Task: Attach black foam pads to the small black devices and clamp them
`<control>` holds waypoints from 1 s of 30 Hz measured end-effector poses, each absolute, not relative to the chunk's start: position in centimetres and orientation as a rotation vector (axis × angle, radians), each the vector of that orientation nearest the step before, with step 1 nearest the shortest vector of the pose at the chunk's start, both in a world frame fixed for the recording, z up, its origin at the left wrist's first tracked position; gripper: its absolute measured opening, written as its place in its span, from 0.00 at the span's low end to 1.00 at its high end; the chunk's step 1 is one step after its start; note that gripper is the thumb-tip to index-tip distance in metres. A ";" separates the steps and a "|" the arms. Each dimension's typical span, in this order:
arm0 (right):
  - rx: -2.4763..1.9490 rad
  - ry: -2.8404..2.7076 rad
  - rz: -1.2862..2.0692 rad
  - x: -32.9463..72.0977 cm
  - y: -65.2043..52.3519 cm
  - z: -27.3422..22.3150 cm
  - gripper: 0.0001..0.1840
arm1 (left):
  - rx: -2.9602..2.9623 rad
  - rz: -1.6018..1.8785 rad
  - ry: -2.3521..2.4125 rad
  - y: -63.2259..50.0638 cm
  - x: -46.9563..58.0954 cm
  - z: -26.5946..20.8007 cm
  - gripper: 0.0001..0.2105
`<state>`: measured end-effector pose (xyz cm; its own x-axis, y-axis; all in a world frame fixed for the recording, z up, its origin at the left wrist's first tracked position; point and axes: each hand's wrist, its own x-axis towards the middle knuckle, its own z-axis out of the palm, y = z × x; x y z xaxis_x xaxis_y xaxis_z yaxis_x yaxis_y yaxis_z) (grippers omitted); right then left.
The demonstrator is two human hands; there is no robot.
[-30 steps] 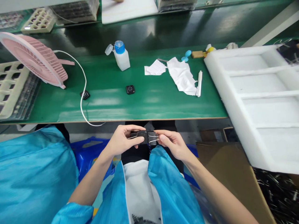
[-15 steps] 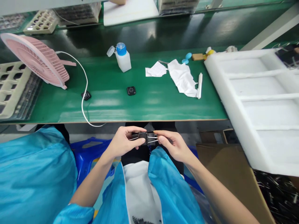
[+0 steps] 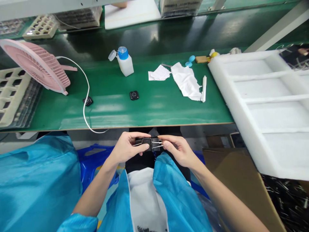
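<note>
In front of my lap, below the bench edge, I hold a small black watch-like piece [image 3: 147, 143] with thin bright metal prongs at both sides. My left hand [image 3: 127, 147] is closed round its left end, thumb lying on the front. With index finger and thumb my right hand [image 3: 177, 149] pinches the prongs at the right end. The fingers partly hide the piece, so its exact kind cannot be made out. On the green bench a black smartwatch case [image 3: 134, 95] lies face down, sensor side up. Farther left, another smartwatch case [image 3: 88, 101] lies partly under a white cable.
A pink fan [image 3: 45, 66] and stacked trays [image 3: 11, 96] stand at the left. A white bottle [image 3: 126, 65] has its lid flipped. Crumpled tissue [image 3: 185, 80] and paper slips [image 3: 160, 73] lie centrally. A white foam tray [image 3: 229, 96] fills the right; a co-worker's blue sleeve [image 3: 38, 180] is left.
The camera view has shifted slightly, so bench items sit a little farther left and mostly lower. Both hands keep the same hold on the black piece.
</note>
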<state>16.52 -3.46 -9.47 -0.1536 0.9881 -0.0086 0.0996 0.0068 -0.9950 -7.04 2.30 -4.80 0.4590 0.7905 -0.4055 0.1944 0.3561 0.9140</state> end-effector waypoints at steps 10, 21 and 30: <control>-1.162 -1.256 1.487 16.9 -3.5 -9.8 0.24 | 1.187 0.468 1.068 2.6 -6.6 -4.9 0.20; -1.249 -1.478 1.505 18.0 -2.4 -2.2 0.15 | 1.534 0.240 0.865 4.3 -3.8 -0.3 0.22; -1.658 -1.010 0.614 36.6 2.1 2.4 0.23 | 1.535 0.983 1.168 11.2 -5.7 -3.3 0.26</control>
